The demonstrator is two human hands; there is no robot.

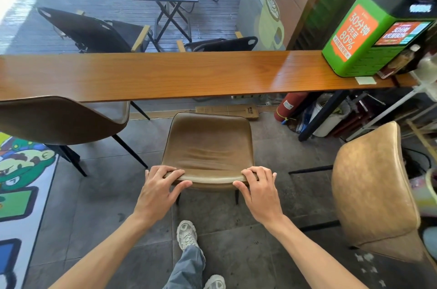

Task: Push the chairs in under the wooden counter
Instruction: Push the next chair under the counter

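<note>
A brown leather chair point(208, 144) stands in front of me, its seat just short of the long wooden counter point(165, 73). My left hand point(160, 189) grips the left end of the chair's backrest top, fingers curled over the edge. My right hand point(259, 188) grips the right end the same way. A darker brown chair point(59, 121) on the left has its seat partly under the counter. A tan chair point(371, 184) stands on the right, away from the counter.
A green kiosk box point(369, 36) sits on the counter's right end. Under that end lie a red extinguisher point(290, 105), bags and a black counter leg point(324, 116). A colourful rug point(21, 182) covers the floor at left. My feet point(186, 234) stand behind the chair.
</note>
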